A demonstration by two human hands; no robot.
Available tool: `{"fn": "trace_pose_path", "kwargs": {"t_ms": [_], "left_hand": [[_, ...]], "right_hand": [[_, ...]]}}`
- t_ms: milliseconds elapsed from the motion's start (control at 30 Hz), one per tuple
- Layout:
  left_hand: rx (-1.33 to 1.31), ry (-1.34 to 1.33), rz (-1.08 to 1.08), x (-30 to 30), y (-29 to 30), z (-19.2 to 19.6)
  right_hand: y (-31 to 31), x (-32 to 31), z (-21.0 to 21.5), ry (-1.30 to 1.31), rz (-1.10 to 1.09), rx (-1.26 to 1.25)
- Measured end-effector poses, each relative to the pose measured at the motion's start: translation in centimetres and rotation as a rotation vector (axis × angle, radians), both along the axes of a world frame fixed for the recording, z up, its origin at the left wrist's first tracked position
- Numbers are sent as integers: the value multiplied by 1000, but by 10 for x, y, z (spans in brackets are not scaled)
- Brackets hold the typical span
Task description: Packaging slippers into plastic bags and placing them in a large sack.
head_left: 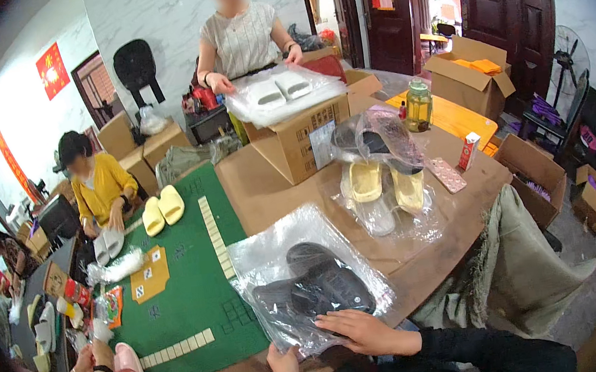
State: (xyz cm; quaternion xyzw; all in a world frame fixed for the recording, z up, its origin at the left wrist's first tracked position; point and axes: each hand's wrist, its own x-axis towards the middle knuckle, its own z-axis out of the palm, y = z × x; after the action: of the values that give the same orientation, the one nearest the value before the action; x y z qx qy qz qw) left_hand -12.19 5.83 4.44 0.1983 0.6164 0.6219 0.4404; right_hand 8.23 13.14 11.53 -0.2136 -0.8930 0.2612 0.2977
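A clear plastic bag [258, 255] lies on the table before me with a pair of black slippers [330, 287] inside, one partly over the other. My left hand [285, 369] pinches the bag's near edge. Stretched out flat, my right hand [359, 332] presses on the bag over the near slipper. Beyond it to the right, bagged yellow slippers [367, 181] and dark slippers [382, 137] are heaped together.
A green mat [193, 305] with white tiles covers the left half of the table [440, 235]. Yellow slippers [163, 210] sit on it. Across from me, a person handles white slippers [280, 90] on a cardboard box [299, 137]. Co-workers sit left. A glass jar [419, 105], phone [447, 175] and drink carton [469, 151] stand right.
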Motion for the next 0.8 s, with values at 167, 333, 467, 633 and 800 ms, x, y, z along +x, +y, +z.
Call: {"fn": "trace_pose_path", "kwargs": {"t_ms": [167,333,467,633,800], "left_hand": [[49,-157,26,-3,1,-10],[3,-160,17,-3,-4,-10],[32,-232,26,-7,-7,-9],[114,-82,-308,-12,-33,-3],[-57,-255,-187,4,-39,31]], "right_hand": [[0,7,17,160,-73,15],[-2,7,11,100,-39,20],[4,1,13,122,-16,-69],[7,6,30,254,-174,-139],[11,1,26,204,-163,105]]}}
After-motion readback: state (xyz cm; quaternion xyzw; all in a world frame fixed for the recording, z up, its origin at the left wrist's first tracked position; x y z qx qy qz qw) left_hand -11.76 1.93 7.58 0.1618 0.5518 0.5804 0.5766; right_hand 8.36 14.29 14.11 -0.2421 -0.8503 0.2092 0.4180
